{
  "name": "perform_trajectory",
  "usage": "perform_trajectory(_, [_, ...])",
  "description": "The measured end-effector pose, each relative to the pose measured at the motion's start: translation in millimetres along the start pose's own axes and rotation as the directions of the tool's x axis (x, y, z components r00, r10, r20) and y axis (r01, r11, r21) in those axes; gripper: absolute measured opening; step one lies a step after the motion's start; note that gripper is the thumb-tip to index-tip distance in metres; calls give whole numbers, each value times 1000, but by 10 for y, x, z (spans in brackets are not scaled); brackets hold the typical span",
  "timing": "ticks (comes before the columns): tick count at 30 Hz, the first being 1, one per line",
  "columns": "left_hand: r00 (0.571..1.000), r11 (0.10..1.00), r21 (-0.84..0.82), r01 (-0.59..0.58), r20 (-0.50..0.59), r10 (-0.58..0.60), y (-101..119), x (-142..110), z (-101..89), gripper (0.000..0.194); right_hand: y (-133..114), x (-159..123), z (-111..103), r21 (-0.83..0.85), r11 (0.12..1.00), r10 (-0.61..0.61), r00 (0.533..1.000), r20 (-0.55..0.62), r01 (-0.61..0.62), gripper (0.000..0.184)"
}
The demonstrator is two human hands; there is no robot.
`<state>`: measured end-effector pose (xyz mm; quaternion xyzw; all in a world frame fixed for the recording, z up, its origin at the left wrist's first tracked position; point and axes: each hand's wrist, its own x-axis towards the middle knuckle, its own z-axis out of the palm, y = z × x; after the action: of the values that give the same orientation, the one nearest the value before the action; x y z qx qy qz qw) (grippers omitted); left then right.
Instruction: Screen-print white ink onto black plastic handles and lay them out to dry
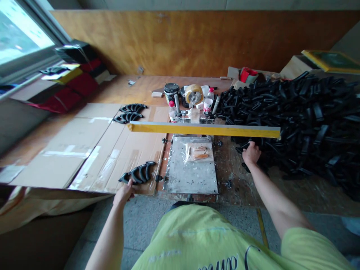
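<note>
My left hand [123, 193] rests at the front edge of a cardboard sheet [118, 157], its fingers against the end of a row of black curved plastic pieces [137, 173]. Whether it grips them, I cannot tell. My right hand [251, 153] reaches to the edge of a large heap of black curved pieces [292, 120], and one black piece [241, 147] sticks out from under its fingers. Between my hands lies a scuffed metal plate [191, 168] with a plastic-wrapped packet [199, 152] on it. A yellow bar [202, 130] spans above the plate.
Two more rows of black pieces [129, 113] lie on the far cardboard. Behind the bar stand a paint tin [171, 93], a tape roll [194, 94] and plastic bottles [172, 111]. A wooden wall panel [168, 41] closes the back, and a window [22, 33] is at the left.
</note>
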<state>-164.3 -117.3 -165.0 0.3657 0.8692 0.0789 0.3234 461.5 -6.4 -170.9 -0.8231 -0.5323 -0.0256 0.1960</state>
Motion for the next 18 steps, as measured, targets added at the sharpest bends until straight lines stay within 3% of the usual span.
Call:
perform_trajectory(2, [998, 997, 64, 47, 27, -49, 92, -42, -79, 46, -214, -33, -27, 44, 995, -92, 996, 11, 91, 47])
perform_trajectory(4, [1000, 1000, 26, -5, -11, 5, 284, -104, -104, 43, -550, -151, -49, 136, 943, -314, 947, 74, 302, 55])
perform_trajectory(6, [992, 987, -104, -121, -34, 118, 599, -183, -86, 43, -972, -331, -51, 254, 809, -572, 809, 136, 530, 57])
perform_trajectory(8, [968, 925, -287, -250, -56, 244, 1016, -289, -60, 41, -1391, -512, -26, 327, 670, -733, 663, 153, 666, 47])
perform_trajectory(10, [929, 801, -476, -362, -111, 354, 1476, -429, -62, 41, -1721, -652, 23, 355, 580, -810, 568, 150, 733, 35])
perform_trajectory(11, [901, 718, -557, -418, -152, 407, 1699, -512, -78, 41, -1839, -703, 53, 360, 556, -827, 542, 148, 749, 32])
perform_trajectory(15, [774, 381, -743, -550, -282, 568, 2382, -857, -181, 51, -2024, -848, 136, 368, 548, -831, 541, 131, 752, 30])
perform_trajectory(18, [725, 257, -813, -523, -266, 635, 2560, -1023, -214, 59, -1960, -920, 91, 394, 542, -829, 550, 102, 743, 34])
